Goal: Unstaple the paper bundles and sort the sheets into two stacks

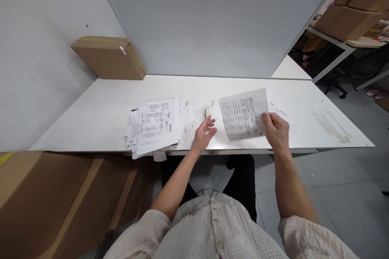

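My right hand (276,129) pinches the right edge of a printed sheet of paper (243,115), which is held tilted over the table. Another white paper (276,107) with print lies partly hidden behind that sheet. With fingers apart and slightly curled, my left hand (204,134) hovers over the middle of the table and holds nothing. Just beyond its fingertips is a small cream-coloured block-like object (208,111), too small to name. To the left sits an uneven stack of printed papers (158,123), its lower sheets reaching over the table's front edge.
The white table (91,117) has dark smudges and a worn patch at right. A grey panel (212,20) rises along its back. A cardboard box (109,58) leans in the back left corner. Larger cartons (45,194) stand below left; more boxes (349,18) rest on another table.
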{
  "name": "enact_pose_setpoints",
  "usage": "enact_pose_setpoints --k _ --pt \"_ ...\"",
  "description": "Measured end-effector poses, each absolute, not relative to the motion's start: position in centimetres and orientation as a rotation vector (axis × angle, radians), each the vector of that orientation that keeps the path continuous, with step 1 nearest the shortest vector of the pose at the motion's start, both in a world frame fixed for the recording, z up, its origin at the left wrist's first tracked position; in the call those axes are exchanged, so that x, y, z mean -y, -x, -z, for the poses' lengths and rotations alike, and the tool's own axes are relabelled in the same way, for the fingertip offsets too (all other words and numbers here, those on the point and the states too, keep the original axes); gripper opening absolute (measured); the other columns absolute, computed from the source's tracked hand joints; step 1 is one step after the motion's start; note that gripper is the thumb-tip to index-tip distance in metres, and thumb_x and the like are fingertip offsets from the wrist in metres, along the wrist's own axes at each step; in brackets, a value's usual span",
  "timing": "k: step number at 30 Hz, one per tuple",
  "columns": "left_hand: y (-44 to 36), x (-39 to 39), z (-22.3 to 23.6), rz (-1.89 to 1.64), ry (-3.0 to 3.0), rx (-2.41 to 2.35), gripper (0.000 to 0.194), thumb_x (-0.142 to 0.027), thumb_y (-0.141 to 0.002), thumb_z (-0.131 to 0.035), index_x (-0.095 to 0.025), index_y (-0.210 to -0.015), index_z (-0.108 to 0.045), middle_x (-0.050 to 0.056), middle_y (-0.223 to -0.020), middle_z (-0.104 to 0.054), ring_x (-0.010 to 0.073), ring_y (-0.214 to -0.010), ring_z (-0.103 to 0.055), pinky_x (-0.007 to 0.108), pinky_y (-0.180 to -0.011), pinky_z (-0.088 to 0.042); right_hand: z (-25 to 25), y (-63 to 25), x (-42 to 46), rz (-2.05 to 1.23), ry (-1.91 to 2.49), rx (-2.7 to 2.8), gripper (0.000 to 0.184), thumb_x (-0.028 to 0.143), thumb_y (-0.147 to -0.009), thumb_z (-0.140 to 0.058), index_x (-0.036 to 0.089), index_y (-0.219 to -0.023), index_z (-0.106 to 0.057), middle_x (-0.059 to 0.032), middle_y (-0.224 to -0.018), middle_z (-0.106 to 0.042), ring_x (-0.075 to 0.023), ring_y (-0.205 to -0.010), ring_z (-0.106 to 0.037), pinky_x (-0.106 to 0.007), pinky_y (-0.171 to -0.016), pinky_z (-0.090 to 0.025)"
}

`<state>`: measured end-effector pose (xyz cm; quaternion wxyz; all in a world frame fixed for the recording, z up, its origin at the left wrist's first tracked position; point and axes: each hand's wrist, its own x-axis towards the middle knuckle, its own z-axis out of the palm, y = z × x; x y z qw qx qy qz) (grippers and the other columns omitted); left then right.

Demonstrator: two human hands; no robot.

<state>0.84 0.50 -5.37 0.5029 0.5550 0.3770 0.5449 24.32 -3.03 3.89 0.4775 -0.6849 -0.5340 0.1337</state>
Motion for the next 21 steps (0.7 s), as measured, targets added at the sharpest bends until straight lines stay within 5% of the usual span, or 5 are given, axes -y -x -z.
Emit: enact_pose_setpoints --k 6,10,14,21 --pt "-1.6 0.6 4.2 -1.139 -0.852 -0.746 0.045 -0.044 -0.067 -0.074 -0.012 -0.099 -0.068 0.012 -0.099 -0.07 0.0266 -0.093 -0.064 0.041 -0.085 -0.05 -1.4 -23.4 2.6 -0.817 1.647 1.425 0.047 0.057 -0.083 -0.044 0.017 -0.067 -0.061 -0.0024 -0.058 -0.058 -0.0149 -0.054 -0.052 -0.027 -0.053 -0.042" --pt "-0.9 0.0 6.0 -1.153 -0.808 -0.801 0.042 -0.041 -0.066 -0.075 -0.012 -0.095 -0.07 0.01 -0.092 -0.072 0.0262 -0.088 -0.066 0.041 -0.081 -0.051 0.1 -28.2 -1.7 -0.249 1.996 1.425 0.04 0.047 -0.084 -0.047 0.013 -0.095 -0.066 -0.013 -0.091 -0.068 -0.025 -0.086 -0.061 -0.039 -0.08 -0.045" --pt "-0.5 -0.5 7.2 -1.116 -0.806 -0.795 0.041 -0.04 -0.067 -0.074 -0.011 -0.096 -0.07 0.011 -0.093 -0.072 0.0263 -0.087 -0.066 0.041 -0.08 -0.052 1.5 -32.0 -5.5 -0.022 2.252 1.543 0.06 0.042 -0.078 -0.055 0.013 -0.13 -0.048 -0.0178 -0.136 -0.047 -0.0321 -0.125 -0.04 -0.045 -0.097 -0.035" --pt "-0.3 -0.6 6.9 -1.083 -0.734 -0.764 0.045 -0.04 -0.064 -0.077 -0.011 -0.097 -0.069 0.012 -0.093 -0.072 0.0286 -0.091 -0.066 0.044 -0.083 -0.051 3.1 -33.0 -6.9 -0.154 2.407 1.47 0.05 0.052 -0.078 -0.051 0.021 -0.115 -0.063 -0.0119 -0.123 -0.059 -0.0303 -0.112 -0.05 -0.043 -0.089 -0.04"
